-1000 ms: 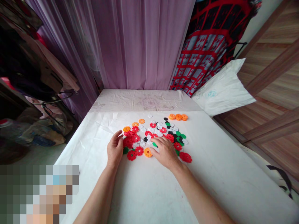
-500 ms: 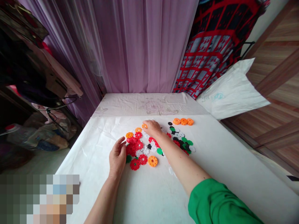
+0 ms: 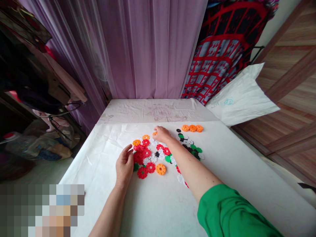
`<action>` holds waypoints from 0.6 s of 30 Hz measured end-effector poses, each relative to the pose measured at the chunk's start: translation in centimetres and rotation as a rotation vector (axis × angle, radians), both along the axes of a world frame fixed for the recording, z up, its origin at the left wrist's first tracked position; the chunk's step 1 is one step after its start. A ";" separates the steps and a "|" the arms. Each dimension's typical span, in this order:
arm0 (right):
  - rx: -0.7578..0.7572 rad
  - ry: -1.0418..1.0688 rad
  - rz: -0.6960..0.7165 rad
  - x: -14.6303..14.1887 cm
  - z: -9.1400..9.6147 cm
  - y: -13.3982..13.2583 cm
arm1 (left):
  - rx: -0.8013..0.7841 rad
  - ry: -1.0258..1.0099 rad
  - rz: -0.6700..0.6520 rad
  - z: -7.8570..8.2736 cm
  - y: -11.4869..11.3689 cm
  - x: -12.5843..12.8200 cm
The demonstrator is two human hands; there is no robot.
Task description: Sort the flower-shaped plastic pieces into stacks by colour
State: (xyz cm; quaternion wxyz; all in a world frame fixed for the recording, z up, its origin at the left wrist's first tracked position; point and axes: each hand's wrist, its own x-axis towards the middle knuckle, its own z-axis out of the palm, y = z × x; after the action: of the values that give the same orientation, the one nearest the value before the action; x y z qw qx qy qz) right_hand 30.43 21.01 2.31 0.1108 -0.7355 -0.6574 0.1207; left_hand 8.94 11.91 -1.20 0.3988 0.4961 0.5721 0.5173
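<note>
Plastic snowflake building discs in red, white, green, black and orange lie spread over the white tabletop. My left hand (image 3: 125,163) rests at the left edge of the red discs (image 3: 139,154), fingers loosely apart with nothing in them. At the far side of the spread, my right hand (image 3: 161,134) has its fingers closed on an orange disc (image 3: 154,134). Two more orange discs, one at the left (image 3: 136,143) and another behind it (image 3: 145,137), lie between my hands. Nearest to me is a thick orange disc (image 3: 161,169). My right forearm covers part of the spread.
A row of orange disc stacks (image 3: 192,128) stands at the back right of the table (image 3: 153,210). A white bag (image 3: 243,98) hangs past the right edge. Purple curtains (image 3: 148,49) close off the back, and clothes on a rack (image 3: 37,75) are at the left.
My right hand has shifted slightly right, with the orange disc at its fingertips moving along. My left hand stays in nearly the same place.
</note>
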 end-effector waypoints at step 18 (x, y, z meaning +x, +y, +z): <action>0.342 0.257 0.175 -1.5 -1.8 -17.8 | 0.003 0.025 -0.011 0.1 0.1 0.1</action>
State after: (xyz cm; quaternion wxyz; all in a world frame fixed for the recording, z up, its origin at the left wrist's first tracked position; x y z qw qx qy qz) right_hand 28.96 3.25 0.51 0.3060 -0.6247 -0.7101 0.1094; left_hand 9.03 11.98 -1.14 0.3937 0.5064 0.5733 0.5098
